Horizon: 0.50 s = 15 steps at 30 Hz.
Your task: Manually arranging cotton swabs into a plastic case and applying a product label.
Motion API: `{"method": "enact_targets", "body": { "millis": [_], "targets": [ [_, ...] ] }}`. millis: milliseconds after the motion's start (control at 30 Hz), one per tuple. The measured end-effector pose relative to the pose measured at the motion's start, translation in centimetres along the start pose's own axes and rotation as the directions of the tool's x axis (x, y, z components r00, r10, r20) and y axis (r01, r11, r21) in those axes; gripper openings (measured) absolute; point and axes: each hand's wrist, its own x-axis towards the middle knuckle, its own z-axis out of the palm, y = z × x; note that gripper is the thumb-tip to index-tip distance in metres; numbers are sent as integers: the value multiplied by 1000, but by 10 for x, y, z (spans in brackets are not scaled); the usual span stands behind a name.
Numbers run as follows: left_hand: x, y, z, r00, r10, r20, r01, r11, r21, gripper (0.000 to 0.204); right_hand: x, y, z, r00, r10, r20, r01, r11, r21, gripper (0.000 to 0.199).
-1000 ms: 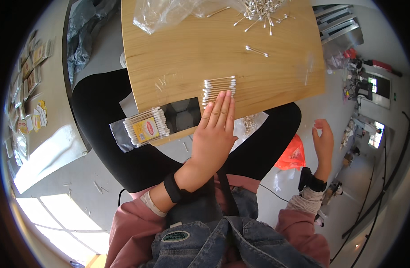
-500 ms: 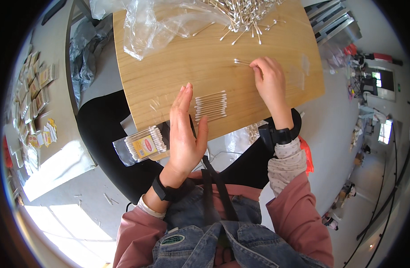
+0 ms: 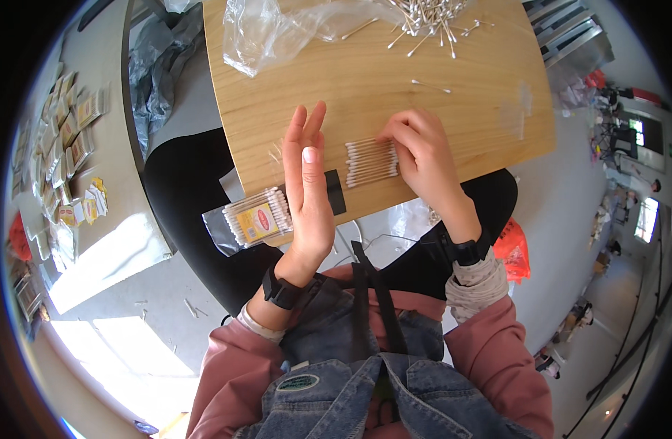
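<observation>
A row of cotton swabs [image 3: 370, 162] lies side by side near the table's front edge. The pinched fingers of my right hand [image 3: 427, 157] are at the far end of this row, on a cotton swab partly hidden by them. My left hand [image 3: 310, 197] is held up to the left of the row, fingers stretched out and nothing in it. Beside its wrist, a clear packet of cotton swabs with a yellow label [image 3: 257, 221] rests at the table corner. One loose swab [image 3: 431, 86] lies farther back.
A heap of loose cotton swabs [image 3: 432, 16] and a crumpled clear plastic bag [image 3: 252, 44] occupy the table's far side. At the left, another table [image 3: 113, 197] bears many filled packets [image 3: 65, 139]. A red bag [image 3: 513, 252] hangs beyond my right knee.
My right hand has come nearer, from the loose swabs to the far end of the row. One swab now lies behind it. My left hand remains upright; the whole view has shifted slightly.
</observation>
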Motion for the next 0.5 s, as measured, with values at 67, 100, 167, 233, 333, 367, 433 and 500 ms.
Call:
{"method": "enact_targets", "body": {
  "millis": [67, 100, 167, 233, 333, 367, 433, 500],
  "targets": [
    [-1, -3, 2, 999, 23, 25, -22, 1000, -8, 63, -8, -2, 3, 998, 64, -28, -62, 996, 58, 19],
    [-2, -5, 3, 999, 20, 25, -20, 1000, -4, 63, -10, -4, 4, 990, 130, -51, -123, 986, 111, 19],
    [-5, -8, 7, 998, 68, 8, -69, 998, 5, 63, -10, -9, 11, 969, 217, -117, -190, 959, 209, 18],
    [-8, -11, 16, 998, 66, 2, -66, 998, -5, 64, -11, -11, 22, 932, 314, -179, -252, 919, 302, 21],
    [-13, -19, 21, 991, 134, 3, -134, 991, -5, 66, -13, -17, 46, 867, 377, -325, -212, 870, 445, 25],
    [-13, -23, 22, 991, 132, 4, -132, 991, 0, 66, -15, -23, 49, 845, 435, -312, -231, 822, 521, 27],
    [-13, -32, 24, 986, 163, 20, -162, 986, -37, 67, -15, -31, 53, 816, 497, -295, -250, 764, 594, 30],
    [-13, -37, 27, 986, 166, 19, -165, 986, -32, 70, -14, -34, 56, 831, 484, -273, -240, 756, 610, 29]
  ]
}}
